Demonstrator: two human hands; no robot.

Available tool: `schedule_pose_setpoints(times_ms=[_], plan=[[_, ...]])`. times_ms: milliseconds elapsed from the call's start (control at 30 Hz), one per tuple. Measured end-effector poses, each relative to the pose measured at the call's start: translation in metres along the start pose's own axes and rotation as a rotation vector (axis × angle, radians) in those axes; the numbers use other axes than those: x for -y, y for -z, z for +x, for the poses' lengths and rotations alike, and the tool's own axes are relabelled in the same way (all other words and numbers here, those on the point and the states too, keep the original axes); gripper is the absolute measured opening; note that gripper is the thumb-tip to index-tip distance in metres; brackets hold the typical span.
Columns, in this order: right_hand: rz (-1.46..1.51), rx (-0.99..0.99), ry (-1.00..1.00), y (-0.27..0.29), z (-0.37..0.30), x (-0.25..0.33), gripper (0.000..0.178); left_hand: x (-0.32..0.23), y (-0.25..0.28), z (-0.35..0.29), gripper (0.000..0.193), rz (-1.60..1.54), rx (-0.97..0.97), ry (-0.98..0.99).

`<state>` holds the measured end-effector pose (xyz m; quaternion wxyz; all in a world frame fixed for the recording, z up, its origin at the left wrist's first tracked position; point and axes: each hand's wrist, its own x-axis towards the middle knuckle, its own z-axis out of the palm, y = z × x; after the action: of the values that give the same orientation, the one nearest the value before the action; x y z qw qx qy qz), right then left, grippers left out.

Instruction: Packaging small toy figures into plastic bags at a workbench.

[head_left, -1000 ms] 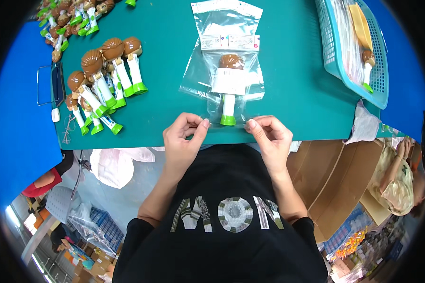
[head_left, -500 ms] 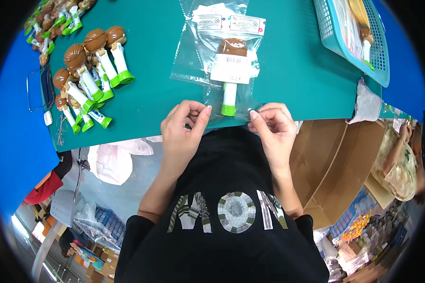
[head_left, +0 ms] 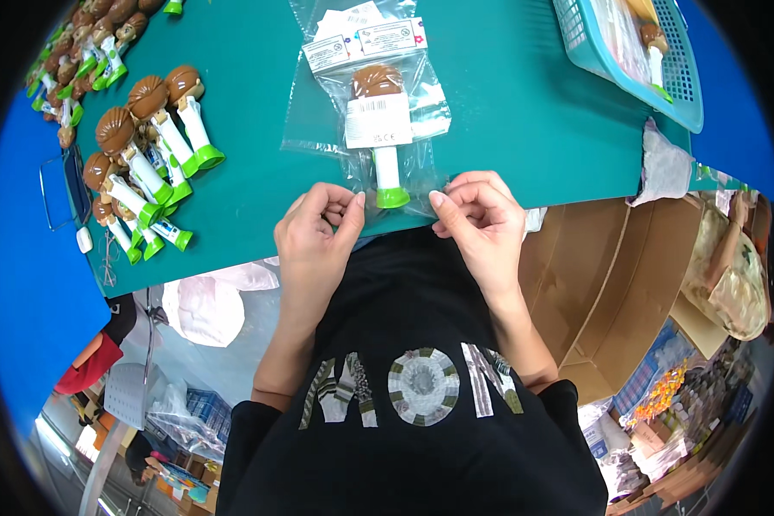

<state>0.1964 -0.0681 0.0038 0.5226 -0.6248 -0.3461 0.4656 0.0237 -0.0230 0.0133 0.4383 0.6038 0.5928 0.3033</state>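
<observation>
bag point(head_left: 430, 119) lies on worktop point(head_left: 507, 103), toy figure point(head_left: 388, 163) inside; left hand point(head_left: 316, 228) and right hand point(head_left: 488, 222) pinch its near corners, fingers point(head_left: 328, 193) narrow, apparently keeping the edge spread.

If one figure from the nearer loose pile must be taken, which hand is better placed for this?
Probably the left hand: the nearer pile lies on its side of the table. The right hand would have to reach across, past the bagged figure.

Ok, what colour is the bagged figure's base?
The base is bright green, clearest in the head view.
</observation>
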Motion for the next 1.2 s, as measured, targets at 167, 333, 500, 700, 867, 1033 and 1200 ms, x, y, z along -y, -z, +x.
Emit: schedule_pose_setpoints(times_ms=[167, 333, 500, 700, 867, 1033, 1200], plan=[[0.033, 0.002, -0.045, 0.001, 0.0, 0.002, 0.009, 0.001, 0.002, 0.001, 0.01, -0.015, 0.007, 0.035], [0.116, 0.006, -0.085, 0.003, -0.002, 0.0, 0.009, 0.002, 0.004, 0.002, 0.008, 0.022, 0.01, -0.032], [0.0, 0.045, -0.07, 0.011, 0.011, 0.015, 0.014, 0.001, 0.008, 0.003, 0.008, 0.073, 0.043, -0.074], [0.08, 0.115, -0.135, 0.016, 0.026, 0.016, 0.009, 0.0, 0.016, 0.002, 0.011, -0.004, 0.035, 0.084], [-0.031, 0.141, -0.175, 0.011, 0.034, 0.024, 0.015, 0.002, 0.021, 0.007, 0.017, -0.144, 0.032, 0.165], [-0.04, 0.193, -0.185, 0.009, 0.04, 0.028, 0.016, -0.005, 0.018, 0.009, 0.02, -0.213, 0.077, 0.236], [-0.045, 0.224, -0.17, 0.01, 0.039, 0.027, 0.017, 0.0, 0.017, 0.008, 0.019, -0.22, 0.11, 0.246]])
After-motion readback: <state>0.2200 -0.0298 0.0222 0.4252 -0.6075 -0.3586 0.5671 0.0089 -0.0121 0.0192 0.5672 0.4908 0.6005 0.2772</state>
